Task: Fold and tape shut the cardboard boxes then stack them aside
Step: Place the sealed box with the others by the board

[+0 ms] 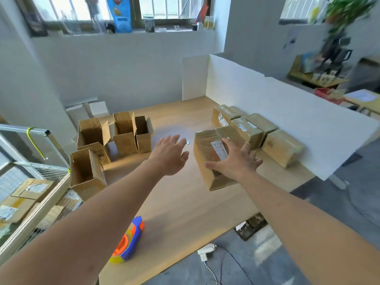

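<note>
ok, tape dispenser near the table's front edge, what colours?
Tape dispenser: blue body, orange and yellow parts. Head view, bottom centre.

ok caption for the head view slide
Both hands open, right hand on a taped box, left hand hovering beside it.

Pale wood-grain table (176, 206) at centre frame, smooth with a soft sheen; at middle left, open boxes (125, 132) of matt brown corrugated cardboard, raw-edged flaps showing; at middle right, sealed boxes (282, 148) whose cardboard shines glossy under clear tape, white paper labels on several; the nearest taped box (207, 159) shows wrinkled film over its top; at lower centre, a tape dispenser (128, 241) in glossy blue, orange and yellow plastic; behind the boxes, a matt white partition board (277, 112); at far left, a bare metal frame (24, 128).
</note>
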A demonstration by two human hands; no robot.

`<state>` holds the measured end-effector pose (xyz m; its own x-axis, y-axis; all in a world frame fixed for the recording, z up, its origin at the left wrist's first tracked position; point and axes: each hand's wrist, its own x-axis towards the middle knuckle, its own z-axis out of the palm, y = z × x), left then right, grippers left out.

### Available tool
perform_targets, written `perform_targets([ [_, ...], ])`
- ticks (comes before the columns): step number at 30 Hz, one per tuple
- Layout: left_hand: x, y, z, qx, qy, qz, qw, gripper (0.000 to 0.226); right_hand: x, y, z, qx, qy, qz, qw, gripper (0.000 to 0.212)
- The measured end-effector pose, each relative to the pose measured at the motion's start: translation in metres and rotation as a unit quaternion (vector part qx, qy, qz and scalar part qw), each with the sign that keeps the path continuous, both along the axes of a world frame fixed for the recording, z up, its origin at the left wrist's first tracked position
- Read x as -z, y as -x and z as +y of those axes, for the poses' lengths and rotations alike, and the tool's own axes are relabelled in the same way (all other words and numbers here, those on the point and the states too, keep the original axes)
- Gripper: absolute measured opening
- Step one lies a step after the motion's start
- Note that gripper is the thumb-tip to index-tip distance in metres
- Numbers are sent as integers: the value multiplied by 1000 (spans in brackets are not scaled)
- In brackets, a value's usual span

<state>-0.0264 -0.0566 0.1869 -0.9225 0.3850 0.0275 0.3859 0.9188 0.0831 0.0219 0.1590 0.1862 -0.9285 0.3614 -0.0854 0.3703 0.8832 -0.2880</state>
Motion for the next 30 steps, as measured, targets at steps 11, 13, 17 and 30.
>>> perform_targets([
  [11, -5, -29, 161, -15, -3, -17, 1000, 58, -8, -31, 156, -20, -2, -5, 1000, 120],
  [13, -4, -32, 186, -17, -3, -16, 1000, 57, -5, -32, 181, -24, -3, -9, 1000, 121],
  [17, 4, -25, 231, -6, 13, -21, 1000, 55, 6, -22, 226, -23, 14, -14, 1000, 123],
  [30, 90, 107, 336, 3, 5, -97, 995, 55, 92, 104, 334, -14, 10, -69, 997, 121],
])
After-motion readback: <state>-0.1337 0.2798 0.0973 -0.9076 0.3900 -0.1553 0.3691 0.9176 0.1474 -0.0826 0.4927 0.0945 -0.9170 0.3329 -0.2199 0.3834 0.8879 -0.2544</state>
